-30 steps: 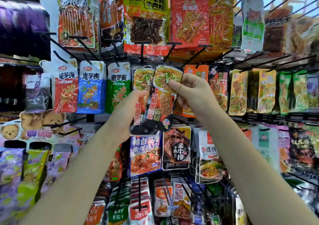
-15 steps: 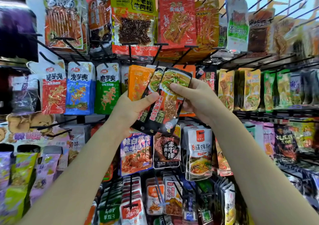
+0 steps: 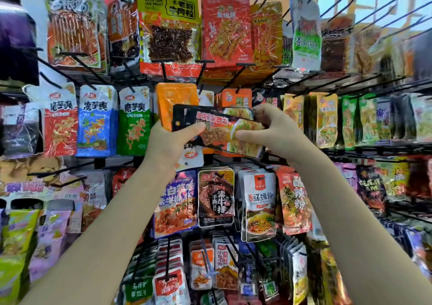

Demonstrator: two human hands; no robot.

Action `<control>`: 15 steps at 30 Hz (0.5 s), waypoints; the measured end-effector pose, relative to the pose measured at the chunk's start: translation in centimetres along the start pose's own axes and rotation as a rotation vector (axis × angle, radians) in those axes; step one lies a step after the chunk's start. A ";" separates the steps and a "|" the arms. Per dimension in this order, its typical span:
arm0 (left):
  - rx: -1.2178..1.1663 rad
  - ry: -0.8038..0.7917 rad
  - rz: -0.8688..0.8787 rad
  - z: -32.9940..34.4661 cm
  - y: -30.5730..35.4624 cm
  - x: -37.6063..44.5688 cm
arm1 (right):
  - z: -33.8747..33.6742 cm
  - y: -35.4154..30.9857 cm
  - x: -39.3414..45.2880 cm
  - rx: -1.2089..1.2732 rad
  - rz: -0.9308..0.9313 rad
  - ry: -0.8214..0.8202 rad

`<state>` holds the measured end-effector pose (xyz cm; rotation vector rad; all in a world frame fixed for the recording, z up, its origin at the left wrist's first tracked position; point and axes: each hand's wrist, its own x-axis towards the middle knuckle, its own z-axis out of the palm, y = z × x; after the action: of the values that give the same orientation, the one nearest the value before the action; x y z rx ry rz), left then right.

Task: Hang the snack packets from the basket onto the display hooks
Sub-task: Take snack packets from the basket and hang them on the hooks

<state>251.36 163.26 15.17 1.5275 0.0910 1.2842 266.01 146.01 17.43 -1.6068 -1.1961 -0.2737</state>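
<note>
Both hands hold a small stack of black-and-orange snack packets turned roughly sideways in front of the middle row of the display rack. The left hand grips the dark end of the stack, thumb laid across its face; the right hand pinches the opposite end between thumb and curled fingers. The two hands lie apart, one at each end. The sideways hold probably serves to square the packets up before they go onto a hook; their hang holes cannot be made out. An orange pouch hangs directly behind the stack, and a bare black hook juts out just above it, a plausible destination. No basket is in view. The surrounding hooks carry crowded rows of packets, among them red, blue and green konjac packets at left.
</note>
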 end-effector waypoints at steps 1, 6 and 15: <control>0.059 -0.031 0.020 0.3 0.2 0.0 | -0.3 -0.5 -0.3 -0.062 -0.093 0.018; 0.160 -0.153 0.089 3.1 1.2 -0.4 | -0.9 -1.5 -0.5 -0.177 -0.234 -0.128; -0.062 -0.190 -0.017 6.7 -0.1 -0.9 | -1.6 1.8 -0.4 0.195 -0.129 0.077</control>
<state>255.96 158.37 15.68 1.5843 -0.0572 1.1123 267.90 144.55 16.70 -1.3416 -1.2301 -0.2895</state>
